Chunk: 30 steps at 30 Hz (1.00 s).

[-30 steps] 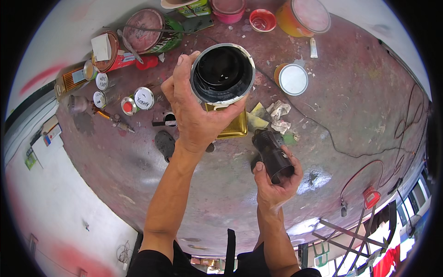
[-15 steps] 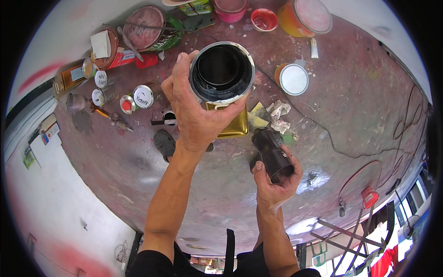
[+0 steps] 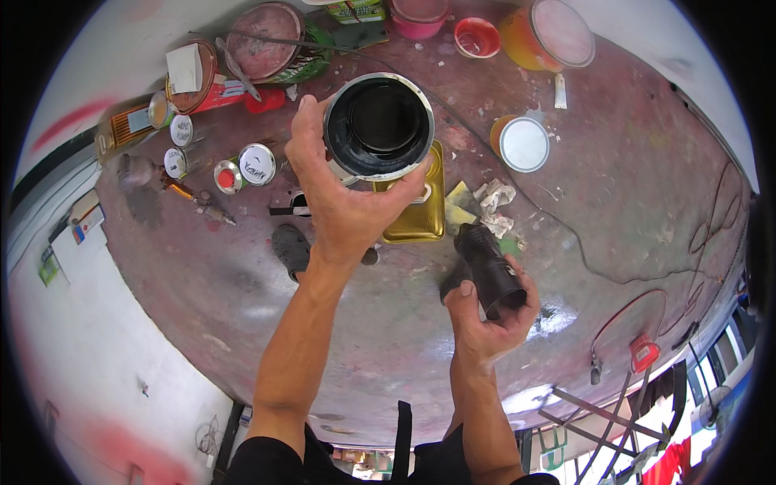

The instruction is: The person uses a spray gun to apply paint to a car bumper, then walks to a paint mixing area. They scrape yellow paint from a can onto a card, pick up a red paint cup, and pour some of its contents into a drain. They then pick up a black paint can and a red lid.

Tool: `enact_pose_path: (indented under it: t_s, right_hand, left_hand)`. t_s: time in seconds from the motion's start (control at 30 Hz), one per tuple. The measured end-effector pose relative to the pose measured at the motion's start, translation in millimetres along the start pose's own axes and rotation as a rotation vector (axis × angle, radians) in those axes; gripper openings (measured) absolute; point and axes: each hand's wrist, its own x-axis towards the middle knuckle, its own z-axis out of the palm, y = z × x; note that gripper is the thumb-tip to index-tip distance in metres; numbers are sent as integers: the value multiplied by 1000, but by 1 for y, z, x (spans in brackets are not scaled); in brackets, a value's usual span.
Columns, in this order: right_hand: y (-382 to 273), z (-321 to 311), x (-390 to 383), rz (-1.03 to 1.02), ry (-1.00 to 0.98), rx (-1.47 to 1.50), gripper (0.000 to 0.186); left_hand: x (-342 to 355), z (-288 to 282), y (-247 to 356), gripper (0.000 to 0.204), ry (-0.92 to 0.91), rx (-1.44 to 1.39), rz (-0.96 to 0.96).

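My left hand (image 3: pixel 343 214) is wrapped round an open metal paint can (image 3: pixel 380 121), its mouth facing up toward me. Glossy black paint coats the can's inside wall, with a dark pool at its bottom. Lower and to the right, my right hand (image 3: pixel 491 330) grips a dark plastic bottle-like container (image 3: pixel 491 271), stained black, with an open round end near my fingers. The two containers are apart. Below the can, partly hidden by it, stands a gold rectangular tin (image 3: pixel 416 229). A yellow sponge-like piece (image 3: pixel 461 202) and crumpled white paper (image 3: pixel 493 198) lie beside the tin.
Lidded cans (image 3: pixel 257 164), a spray gun (image 3: pixel 198 202) and a large paint bucket (image 3: pixel 263 44) stand at left. A white-lidded can (image 3: pixel 524 145), red bowl (image 3: pixel 477 38) and yellow bucket (image 3: pixel 558 36) are at far right. A dark cable (image 3: pixel 558 222) crosses the stained floor.
The paint can has shifted slightly left and tilts a little differently, baring more of the gold tin. The dark container has moved slightly right. Both hands keep their hold.
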Motion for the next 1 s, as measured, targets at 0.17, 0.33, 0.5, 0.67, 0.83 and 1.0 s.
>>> enact_pose_path:
  t_s: [0.17,0.33,0.5,0.67,0.83,1.0]
  right_hand:
    - [1,2,4,-28,15,-6,86]
    - [2,2,5,-25,34,-23,86]
    - [4,4,9,-35,23,-24,86]
    - [9,2,11,-12,37,-30,85]
    - [6,5,15,80,77,17,86]
    - [3,6,27,100,114,23,86]
  left_hand:
    - [17,-4,-14,125,90,-28,-264]
    - [65,-30,-72,112,258,138,-345]
    - [116,-57,-158,116,297,313,-323]
    - [141,-55,-162,123,327,392,-416]
    - [127,-38,-124,116,261,255,-226]
    - [120,26,-86,110,108,95,-184]
